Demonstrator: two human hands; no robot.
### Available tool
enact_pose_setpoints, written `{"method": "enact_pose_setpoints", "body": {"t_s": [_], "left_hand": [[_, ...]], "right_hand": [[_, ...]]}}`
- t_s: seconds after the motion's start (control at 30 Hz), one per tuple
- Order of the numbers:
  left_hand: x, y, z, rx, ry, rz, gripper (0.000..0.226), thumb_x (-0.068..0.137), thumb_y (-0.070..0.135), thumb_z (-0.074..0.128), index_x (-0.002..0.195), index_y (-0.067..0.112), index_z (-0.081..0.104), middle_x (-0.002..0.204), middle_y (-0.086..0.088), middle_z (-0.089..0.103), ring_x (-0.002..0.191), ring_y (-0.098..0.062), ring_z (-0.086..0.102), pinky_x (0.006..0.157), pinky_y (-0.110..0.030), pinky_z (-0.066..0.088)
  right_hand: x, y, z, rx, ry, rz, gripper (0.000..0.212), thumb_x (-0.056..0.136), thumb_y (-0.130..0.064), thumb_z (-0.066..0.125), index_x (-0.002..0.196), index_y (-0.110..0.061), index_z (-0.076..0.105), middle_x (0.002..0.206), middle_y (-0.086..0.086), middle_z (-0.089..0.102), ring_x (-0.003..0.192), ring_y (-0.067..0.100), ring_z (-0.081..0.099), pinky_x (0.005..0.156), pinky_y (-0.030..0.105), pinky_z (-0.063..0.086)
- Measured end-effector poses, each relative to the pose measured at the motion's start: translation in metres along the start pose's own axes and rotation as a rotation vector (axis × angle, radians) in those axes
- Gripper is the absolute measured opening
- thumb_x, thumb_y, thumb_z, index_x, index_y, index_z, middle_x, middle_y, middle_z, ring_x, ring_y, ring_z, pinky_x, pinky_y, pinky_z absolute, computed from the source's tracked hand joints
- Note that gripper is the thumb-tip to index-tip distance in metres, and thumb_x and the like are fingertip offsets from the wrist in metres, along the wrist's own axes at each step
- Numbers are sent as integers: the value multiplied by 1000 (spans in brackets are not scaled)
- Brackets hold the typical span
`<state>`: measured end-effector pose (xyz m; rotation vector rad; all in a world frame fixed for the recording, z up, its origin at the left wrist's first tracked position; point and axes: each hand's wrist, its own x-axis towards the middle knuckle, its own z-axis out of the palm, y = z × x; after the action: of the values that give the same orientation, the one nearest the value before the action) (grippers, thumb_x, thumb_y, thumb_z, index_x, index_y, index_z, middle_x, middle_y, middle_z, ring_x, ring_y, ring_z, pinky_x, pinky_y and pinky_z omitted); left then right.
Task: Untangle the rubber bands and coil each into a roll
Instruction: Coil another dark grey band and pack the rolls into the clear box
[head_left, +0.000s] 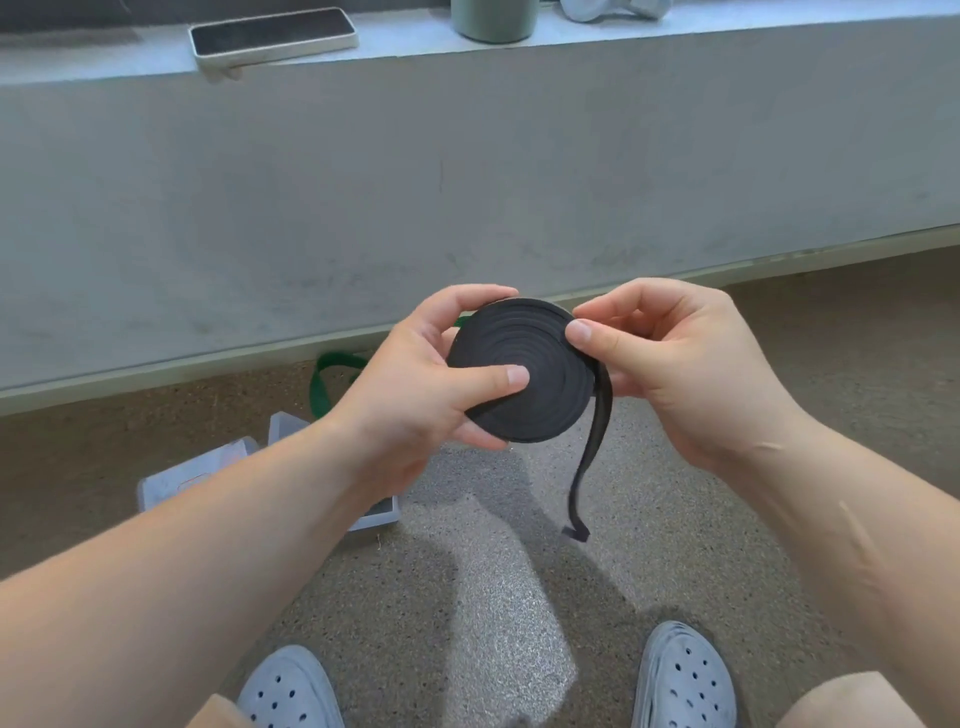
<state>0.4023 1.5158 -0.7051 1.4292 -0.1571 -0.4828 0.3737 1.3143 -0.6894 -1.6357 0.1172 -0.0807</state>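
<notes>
Black band roll, held above the floor, gripped by left hand; right hand pinches its rim.

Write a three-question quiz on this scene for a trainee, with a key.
1. True or false: the black band is fully coiled, with no loose end.
2. What colour is the second band, lying on the floor? A red, B green, C yellow.
3. The loose tail hangs beside which hand?
Key: 1 false, since the tail hangs down uncoiled. 2 B. 3 the right hand; the left hand grips the coiled part.
</notes>
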Motion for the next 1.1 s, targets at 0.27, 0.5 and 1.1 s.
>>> {"method": "enact_pose_setpoints", "body": {"t_s": [0.27,0.5,1.1], "left_hand": [[1,-4,17,-285,203,0,47,89,1,69,123,31,56,115,-11,72,95,-32,75,61,-49,60],[5,-10,11,-110,128,-64,43,89,14,73,120,34,53,110,-5,73,98,-27,74,64,-49,61],[7,6,-8,25,11,119,58,82,-10,72,120,32,61,104,-12,70,89,-33,74,52,-52,60]], "right_hand": [[-7,10,13,22,141,-112,21,81,-3,80,100,-9,75,80,18,74,70,32,73,59,43,62],[-4,13,8,-7,145,-137,23,80,-4,81,100,-13,77,89,13,78,87,35,75,78,52,62],[3,-2,-8,-23,10,-7,16,79,-2,79,94,-1,72,83,20,76,74,32,71,64,45,61]]}}
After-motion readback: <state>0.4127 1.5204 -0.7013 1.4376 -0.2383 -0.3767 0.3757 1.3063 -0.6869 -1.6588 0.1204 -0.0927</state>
